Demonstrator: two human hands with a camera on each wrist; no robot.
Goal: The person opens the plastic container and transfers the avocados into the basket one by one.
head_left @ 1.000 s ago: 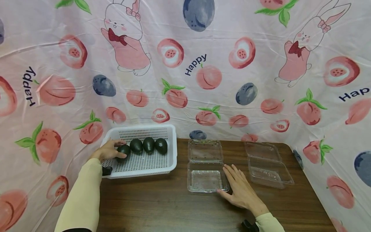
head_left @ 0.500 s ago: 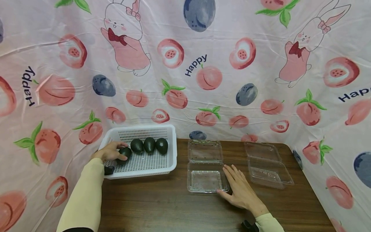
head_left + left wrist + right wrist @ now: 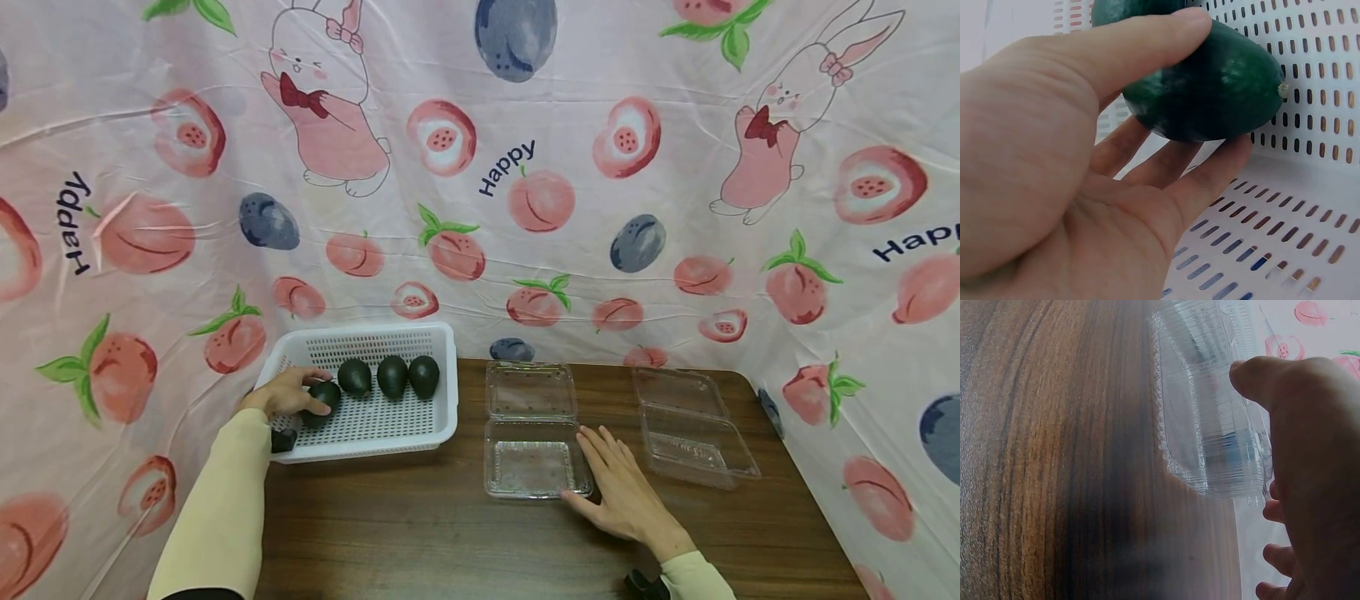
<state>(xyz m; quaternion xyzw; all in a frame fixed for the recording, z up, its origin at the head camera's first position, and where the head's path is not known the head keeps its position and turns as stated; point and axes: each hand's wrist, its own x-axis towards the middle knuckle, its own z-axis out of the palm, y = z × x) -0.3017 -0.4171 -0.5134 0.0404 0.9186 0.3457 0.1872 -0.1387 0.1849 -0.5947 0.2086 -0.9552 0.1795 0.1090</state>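
Note:
My left hand (image 3: 285, 393) reaches into a white slotted basket (image 3: 448, 417) and grips a dark green avocado (image 3: 1222, 94), thumb on one side and fingers on the other. In the left wrist view a small stem nub shows at the fruit's end. Several more avocados (image 3: 392, 377) lie in a row to its right in the basket. My right hand (image 3: 622, 492) has its fingers extended along the right edge of a clear plastic clamshell box (image 3: 532, 468), whose lid is laid back. The right wrist view shows the thumb near the box's rim (image 3: 1249, 419).
A second clear clamshell box (image 3: 690, 450) stands with its lid back, to the right of my right hand. Both boxes and the basket are on a brown wooden table (image 3: 420, 533). A printed fabric sheet (image 3: 570, 250) hangs behind and at the sides.
My left hand has shifted slightly to the right with the avocado. The two rightmost avocados have moved a little to the right. My right hand stays in place.

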